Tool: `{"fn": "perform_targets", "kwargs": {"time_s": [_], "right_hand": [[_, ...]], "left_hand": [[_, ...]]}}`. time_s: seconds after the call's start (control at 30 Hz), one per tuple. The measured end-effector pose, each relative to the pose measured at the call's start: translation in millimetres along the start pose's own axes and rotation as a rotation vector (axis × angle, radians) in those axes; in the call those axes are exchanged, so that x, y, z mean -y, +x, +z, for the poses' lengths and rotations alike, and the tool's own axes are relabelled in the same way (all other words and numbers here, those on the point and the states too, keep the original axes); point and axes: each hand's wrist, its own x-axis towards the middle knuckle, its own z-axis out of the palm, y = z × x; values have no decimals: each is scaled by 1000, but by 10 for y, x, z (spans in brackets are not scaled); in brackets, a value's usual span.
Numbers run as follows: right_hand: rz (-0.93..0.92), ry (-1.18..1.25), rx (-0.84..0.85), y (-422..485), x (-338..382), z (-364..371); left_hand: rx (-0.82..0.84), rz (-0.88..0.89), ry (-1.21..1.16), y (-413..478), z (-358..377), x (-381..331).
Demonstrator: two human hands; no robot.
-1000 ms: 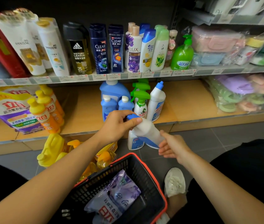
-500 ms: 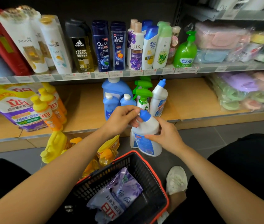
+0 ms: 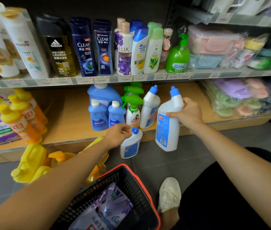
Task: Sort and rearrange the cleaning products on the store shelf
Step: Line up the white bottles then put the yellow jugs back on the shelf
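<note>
White bottle point(image 3: 166, 128) upright, right hand point(image 3: 188, 113) grip clamped round its shoulder; bare shelf point(image 3: 192, 97) lies just ahead, beside matching shelved bottle point(image 3: 149, 110). Left hand point(image 3: 116, 135) pinches floor bottle point(image 3: 131, 146) at cap.

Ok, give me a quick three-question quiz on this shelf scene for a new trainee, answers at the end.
1. True or false: the left hand and the right hand are on the same bottle.
2. The white bottle at the left hand's fingertips stands: A) in the basket B) on the floor C) on the upper shelf.
3. How many small blue bottles stand in front of the large blue one?
Key: 1 false, the right hand grips a second white bottle; 2 B; 3 two.
</note>
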Motion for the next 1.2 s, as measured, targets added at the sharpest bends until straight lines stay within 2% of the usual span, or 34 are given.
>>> {"fn": "perform_targets", "kwargs": {"time_s": [0.13, 0.27, 0.33, 0.4, 0.53, 0.67, 0.73, 0.83, 0.93, 1.03, 1.2], "right_hand": [[36, 14, -85, 503, -107, -30], [88, 32, -189, 883, -211, 113], [123, 48, -217, 976, -269, 249], [158, 66, -232, 1017, -324, 384], [73, -12, -147, 1013, -337, 553], [-41, -123, -38, 994, -290, 502], [-51, -45, -3, 1049, -279, 419], [-36, 205, 62, 1097, -242, 321], [-76, 228, 91, 1144, -206, 308], [-86, 170, 72, 1185, -143, 310], [46, 233, -50, 1158, -87, 297]], "left_hand": [[-26, 102, 114, 248, 234, 73], [89, 158, 194, 454, 379, 191], [105, 151, 180, 496, 450, 261], [41, 160, 121, 507, 517, 332], [-52, 193, 147, 541, 587, 399], [-51, 202, 171, 598, 567, 384], [-50, 214, 192, 613, 557, 375], [-26, 235, 207, 613, 543, 383], [29, 276, 195, 601, 496, 401], [49, 298, 198, 569, 478, 394], [77, 237, 220, 554, 537, 290]]}}
